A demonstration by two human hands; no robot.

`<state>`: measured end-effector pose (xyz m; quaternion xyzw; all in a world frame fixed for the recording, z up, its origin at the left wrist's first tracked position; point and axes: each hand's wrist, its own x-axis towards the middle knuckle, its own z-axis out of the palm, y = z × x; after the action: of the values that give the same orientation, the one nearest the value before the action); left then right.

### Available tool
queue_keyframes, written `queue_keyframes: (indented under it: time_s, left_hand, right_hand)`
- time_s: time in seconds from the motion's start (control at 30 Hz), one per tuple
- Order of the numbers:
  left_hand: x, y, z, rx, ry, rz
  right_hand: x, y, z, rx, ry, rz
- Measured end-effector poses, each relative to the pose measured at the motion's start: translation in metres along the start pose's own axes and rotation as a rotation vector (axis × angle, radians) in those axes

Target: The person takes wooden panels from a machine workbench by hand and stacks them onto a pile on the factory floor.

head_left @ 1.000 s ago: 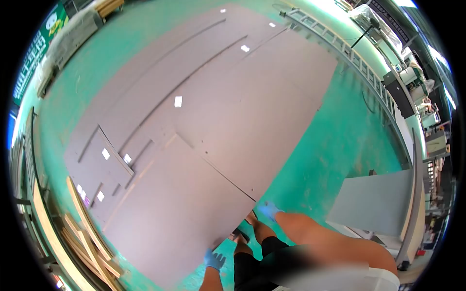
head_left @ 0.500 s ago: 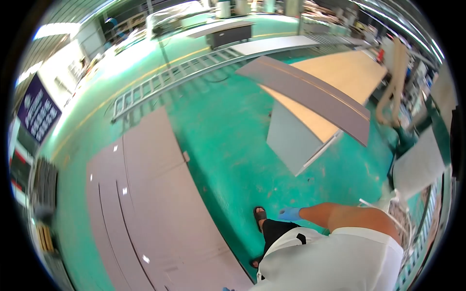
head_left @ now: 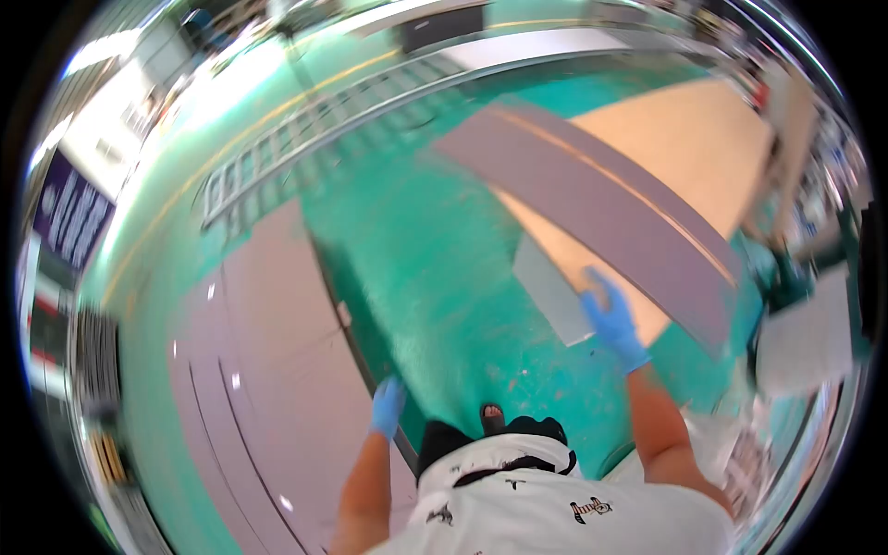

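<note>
My right hand [head_left: 614, 319], in a blue glove, is raised with its fingers spread. It appears in front of the lower edge of a long brown-grey panel [head_left: 592, 199], which lies over a wood-coloured board [head_left: 680, 125]; contact cannot be made out. My left hand [head_left: 388, 405], also blue-gloved, hangs over the right edge of a large flat stack of brown-grey panels [head_left: 305, 388]. Its fingers are blurred together, and whether they touch the stack is unclear. Below the wooden board a grey sheet [head_left: 550, 291] slants down.
A metal ladder-like frame [head_left: 319, 139] runs across the upper left on the green floor [head_left: 407, 268]. A dark box [head_left: 442, 30] stands at the top. Stacked dark slats [head_left: 97, 356] are at the left edge. A light-grey board [head_left: 805, 338] leans at the right.
The view has swung right, from the large panels towards the wooden board. My right hand has risen and reached forward to the long panel. My left hand is back in view beside the stack.
</note>
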<state>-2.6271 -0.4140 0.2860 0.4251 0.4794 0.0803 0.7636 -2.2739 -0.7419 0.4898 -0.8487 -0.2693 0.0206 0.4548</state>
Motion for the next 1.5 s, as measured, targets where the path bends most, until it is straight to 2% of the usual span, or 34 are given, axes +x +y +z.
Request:
queue_keyframes:
  time_s: [0.03, 0.07, 0.1, 0.13, 0.17, 0.2, 0.23, 0.33, 0.4, 0.47, 0.5, 0.57, 0.63, 0.7, 0.77, 0.8, 0.83, 0.9, 0.93, 1.03, 1.1, 1.17, 1.2, 1.27, 1.33, 1.5]
  left_hand:
    - [0.011, 0.024, 0.037, -0.057, 0.017, 0.054]
    - [0.037, 0.033, 0.048, -0.081, -0.088, 0.036]
    - [0.078, 0.027, 0.063, -0.138, -0.138, 0.009]
    - [0.077, 0.061, 0.095, 0.027, -0.208, -0.029]
    - [0.082, 0.076, 0.116, -0.066, -0.249, 0.090]
    - [0.100, 0.095, 0.139, 0.037, -0.343, 0.092]
    - [0.118, 0.110, 0.154, 0.039, -0.427, 0.050]
    - [0.149, 0.155, 0.202, 0.011, -0.391, 0.064]
    - [0.173, 0.182, 0.232, 0.025, -0.403, 0.039]
    - [0.162, 0.234, 0.243, 0.089, -0.530, 0.113]
    - [0.181, 0.236, 0.268, 0.050, -0.503, 0.153]
    - [0.188, 0.266, 0.294, -0.016, -0.513, 0.163]
    - [0.182, 0.302, 0.310, -0.058, -0.546, 0.128]
    - [0.208, 0.311, 0.351, -0.082, -0.435, 0.051]
    - [0.230, 0.316, 0.396, -0.109, -0.324, -0.029]
    - [0.237, 0.317, 0.409, -0.109, -0.271, -0.067]
    - [0.243, 0.313, 0.415, -0.103, -0.269, -0.077]
    - [0.240, 0.316, 0.414, -0.292, -0.256, -0.021]
    - [0.230, 0.321, 0.407, -0.449, -0.249, 0.040]
    - [0.230, 0.314, 0.393, -0.502, -0.217, 0.045]
    - [0.256, 0.272, 0.372, -0.536, -0.195, 0.039]
    - [0.225, 0.298, 0.328, -0.626, -0.263, -0.006]
    - [0.202, 0.321, 0.313, -0.649, -0.160, -0.047]
    - [0.208, 0.317, 0.275, -0.860, -0.312, -0.007]
    - [0.212, 0.312, 0.248, -0.858, -0.219, 0.095]
    - [0.185, 0.331, 0.225, -0.868, -0.177, 0.206]
  right_hand:
    - [0.030, -0.002, -0.011, -0.155, 0.066, -0.047]
    - [0.059, 0.043, -0.007, -0.200, 0.122, -0.028]
    - [0.082, 0.047, -0.010, -0.380, 0.179, -0.057]
    - [0.105, 0.071, -0.014, -0.246, 0.156, -0.019]
    - [0.118, 0.087, -0.016, -0.370, 0.145, 0.021]
    - [0.133, 0.102, -0.017, -0.495, 0.130, 0.059]
    - [0.140, 0.101, -0.013, -0.895, 0.066, 0.158]
    - [0.148, 0.106, 0.000, -1.052, 0.011, 0.308]
    - [0.158, 0.129, -0.012, -1.069, -0.057, 0.279]
    - [0.148, 0.195, -0.043, -1.436, -0.153, -0.067]
    - [0.154, 0.183, -0.041, -1.450, -0.171, -0.082]
    - [0.140, 0.111, -0.019, -1.089, -0.050, 0.162]
    - [0.145, 0.112, -0.029, -1.119, -0.092, 0.118]
    - [0.149, 0.127, -0.051, -1.137, -0.131, 0.077]
    - [0.158, 0.137, -0.083, -0.548, -0.075, 0.251]
    - [0.157, 0.141, -0.086, -0.373, -0.012, 0.341]
    - [0.157, 0.147, -0.083, -0.336, 0.023, 0.423]
    - [0.157, 0.147, -0.072, -0.294, 0.069, 0.520]
    - [0.157, 0.149, -0.074, -0.282, 0.083, 0.542]
    - [0.158, 0.161, -0.076, -0.228, 0.116, 0.597]
    - [0.159, 0.166, -0.085, -0.204, 0.114, 0.627]
    - [0.158, 0.166, -0.089, -0.181, 0.140, 0.658]
    - [0.156, 0.168, -0.094, -0.173, 0.161, 0.665]
    - [0.155, 0.169, -0.095, -0.151, 0.199, 0.682]
    - [0.157, 0.172, -0.095, -0.125, 0.210, 0.691]
    - [0.169, 0.178, -0.091, -0.083, 0.200, 0.701]
